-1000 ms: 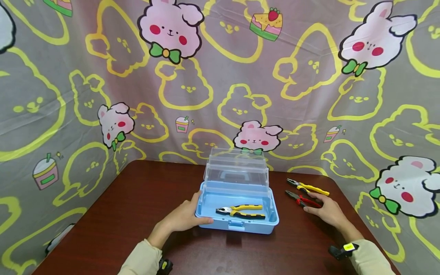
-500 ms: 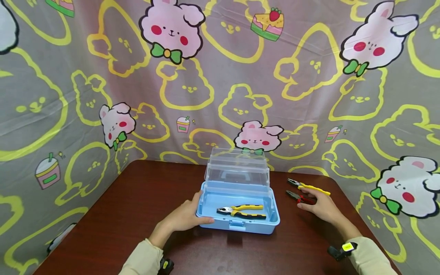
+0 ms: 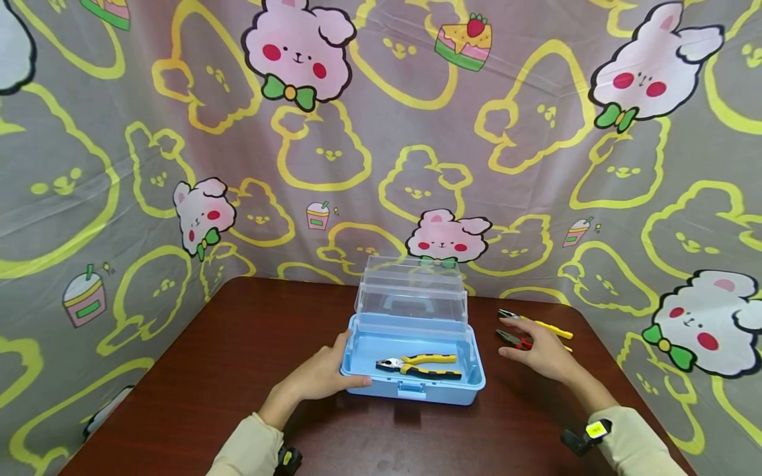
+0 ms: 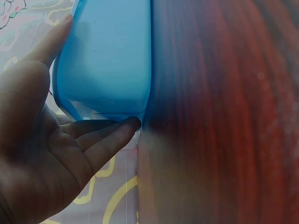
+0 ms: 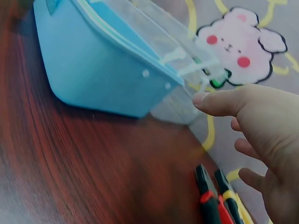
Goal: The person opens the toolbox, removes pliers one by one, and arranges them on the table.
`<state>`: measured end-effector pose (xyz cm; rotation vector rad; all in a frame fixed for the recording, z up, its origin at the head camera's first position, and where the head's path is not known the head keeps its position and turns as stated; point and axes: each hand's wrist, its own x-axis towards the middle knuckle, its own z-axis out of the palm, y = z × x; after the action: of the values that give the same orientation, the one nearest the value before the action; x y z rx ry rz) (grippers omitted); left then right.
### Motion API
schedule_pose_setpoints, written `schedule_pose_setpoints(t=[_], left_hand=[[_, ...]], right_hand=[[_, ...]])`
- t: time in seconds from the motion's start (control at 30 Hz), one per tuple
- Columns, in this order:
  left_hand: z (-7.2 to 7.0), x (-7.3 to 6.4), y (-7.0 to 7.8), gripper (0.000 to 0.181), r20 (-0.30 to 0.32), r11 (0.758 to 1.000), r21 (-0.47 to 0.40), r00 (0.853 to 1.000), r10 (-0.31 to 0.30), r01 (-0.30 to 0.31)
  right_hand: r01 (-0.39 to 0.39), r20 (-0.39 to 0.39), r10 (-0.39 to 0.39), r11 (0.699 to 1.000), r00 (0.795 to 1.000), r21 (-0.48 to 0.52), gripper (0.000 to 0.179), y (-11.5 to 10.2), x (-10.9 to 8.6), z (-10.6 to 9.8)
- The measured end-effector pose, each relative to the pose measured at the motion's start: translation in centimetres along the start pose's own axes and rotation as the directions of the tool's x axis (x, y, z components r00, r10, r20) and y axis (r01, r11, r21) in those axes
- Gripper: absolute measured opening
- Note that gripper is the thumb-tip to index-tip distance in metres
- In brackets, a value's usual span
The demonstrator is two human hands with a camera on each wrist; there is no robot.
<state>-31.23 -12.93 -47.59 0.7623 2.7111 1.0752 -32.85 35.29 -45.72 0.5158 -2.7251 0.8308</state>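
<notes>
My left hand point(image 3: 324, 370) grips the near left corner of a light blue toolbox point(image 3: 417, 391); in the left wrist view its thumb lies along the rim and its fingers against the end wall. The toolbox's clear lid point(image 3: 411, 297) stands raised at the back. Inside lies a pair of yellow-and-black pliers point(image 3: 425, 360). My right hand point(image 3: 548, 350) hovers with thumb and fingers spread, holding nothing. It partly covers red-handled pliers point(image 3: 513, 340) and a second yellow-handled pair point(image 3: 553, 328) on the table, both also seen in the right wrist view.
The toolbox stands on a dark brown wooden table point(image 3: 250, 330). A grey cloth point(image 3: 333, 165) with cartoon rabbits hangs behind the table and along both sides. The loose pliers lie near the table's right edge.
My right hand has moved left and away from the handles of the red pliers, its fingers spreading wider. The left hand stays on the toolbox, and the pliers stay where they lay.
</notes>
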Motion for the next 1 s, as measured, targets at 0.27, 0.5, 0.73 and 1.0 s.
schedule_pose_setpoints(t=[0.27, 0.5, 0.73, 1.0], left_hand=[[0.0, 0.1, 0.1, 0.121, -0.005, 1.000, 0.002, 1.000, 0.012, -0.012], [-0.1, 0.1, 0.2, 0.120, -0.008, 1.000, -0.001, 1.000, 0.004, -0.004], [0.0, 0.0, 0.1, 0.120, -0.007, 1.000, 0.000, 1.000, 0.001, -0.001], [0.0, 0.0, 0.1, 0.120, -0.004, 1.000, -0.013, 1.000, 0.002, -0.002]], right_hand=[[0.070, 0.018, -0.072, 0.996, 0.997, 0.060, 0.067, -2.7, 0.4, 0.0], [0.142, 0.040, -0.146, 0.986, 0.988, 0.088, 0.066, -5.4, 1.0, 0.6], [0.216, 0.078, -0.227, 0.968, 0.971, 0.124, 0.065, -7.5, 1.4, 1.3], [0.251, 0.151, -0.263, 0.963, 0.953, 0.094, 0.063, -9.3, 1.8, 2.4]])
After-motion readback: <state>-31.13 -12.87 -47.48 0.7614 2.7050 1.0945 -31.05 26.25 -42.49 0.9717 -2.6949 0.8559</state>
